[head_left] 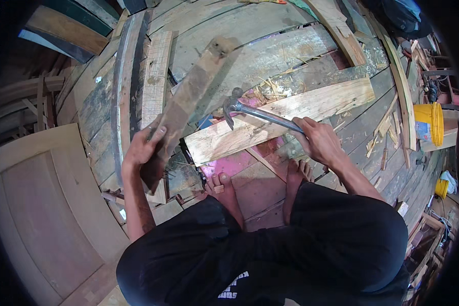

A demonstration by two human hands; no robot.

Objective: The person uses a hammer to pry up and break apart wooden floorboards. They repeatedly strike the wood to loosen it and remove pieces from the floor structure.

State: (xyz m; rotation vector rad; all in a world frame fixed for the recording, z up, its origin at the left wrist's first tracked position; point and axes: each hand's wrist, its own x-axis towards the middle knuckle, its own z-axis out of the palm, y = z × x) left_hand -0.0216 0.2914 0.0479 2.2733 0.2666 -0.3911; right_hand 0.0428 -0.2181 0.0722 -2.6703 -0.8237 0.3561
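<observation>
My right hand (319, 138) is closed around the handle of a claw hammer (262, 115). The hammer's head points left, above a pale wooden board (290, 116) that lies slantwise in front of my feet. With my left hand (145, 145) I grip a darker brown wooden plank (191, 94), tilted up and away to the right. This plank is smeared by motion, and its lower end sits beside my left wrist. Wood shavings (273, 89) are scattered just beyond the pale board.
A panelled wooden door (51, 204) lies at the left. Long planks (155, 76) stretch away beyond my left hand. At the right stand a yellow bucket (436, 124) and a long board (403, 86), with splinters (387, 127) nearby. My bare feet (224, 191) are close to the pale board.
</observation>
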